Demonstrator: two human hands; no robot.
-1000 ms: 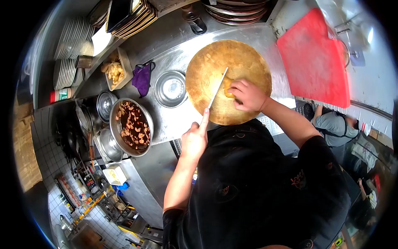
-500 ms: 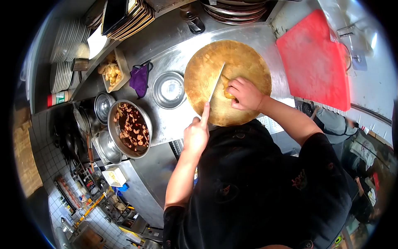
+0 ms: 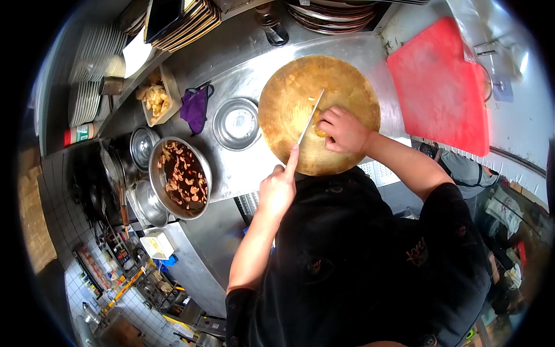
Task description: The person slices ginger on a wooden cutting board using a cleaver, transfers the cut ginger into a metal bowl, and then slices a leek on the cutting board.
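Observation:
On the round wooden chopping board point(image 3: 289, 127) my right hand point(image 3: 345, 132) is closed over a piece of ginger point(image 3: 318, 125), its fingers curled against it. My left hand point(image 3: 278, 188) grips a knife point(image 3: 311, 117), with the index finger stretched along it. The handle is hidden in that hand. The blade slants up and right, just left of the ginger; whether they touch, I cannot tell. Small pale slices point(image 3: 312, 99) lie by the blade's tip.
Left of the board stand a steel bowl point(image 3: 236, 110), a purple cloth mask point(image 3: 195, 110), a container point(image 3: 167, 87) of ginger, and a large bowl point(image 3: 209, 185) of dark liquid with brownish pieces. A red cutting board point(image 3: 436, 87) leans at right. Plates point(image 3: 329, 17) are stacked behind.
The knife and my left hand have shifted slightly right and upward. Pale slices now show beside the blade near its tip. My right hand stays on the ginger, almost unmoved.

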